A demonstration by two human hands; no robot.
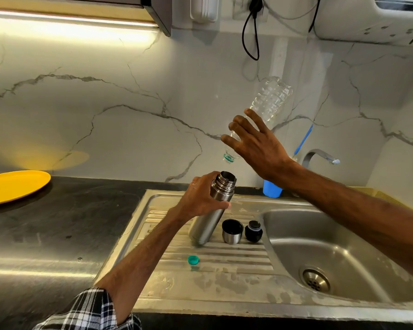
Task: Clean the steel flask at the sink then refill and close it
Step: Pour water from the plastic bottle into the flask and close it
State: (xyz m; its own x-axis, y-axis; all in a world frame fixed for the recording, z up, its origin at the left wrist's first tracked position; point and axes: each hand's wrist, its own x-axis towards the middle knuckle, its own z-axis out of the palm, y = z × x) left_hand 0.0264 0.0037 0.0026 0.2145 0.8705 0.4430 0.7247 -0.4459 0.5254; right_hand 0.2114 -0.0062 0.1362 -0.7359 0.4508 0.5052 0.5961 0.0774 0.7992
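Green cap point(193, 260) lies nearest, then cup lid point(232, 231) and stopper point(253, 231). Left hand point(201, 198) is clamped on the flask point(212, 206), tilted on the drainboard point(224, 258); likely slick, rigid steel, best held mid-body. Right hand point(255, 141) grips an upended, seemingly empty bottle point(265, 108) above its mouth.

Warm strip light point(69, 22) under the cabinet glares on the counter point(46, 234); wide-angle edges bend
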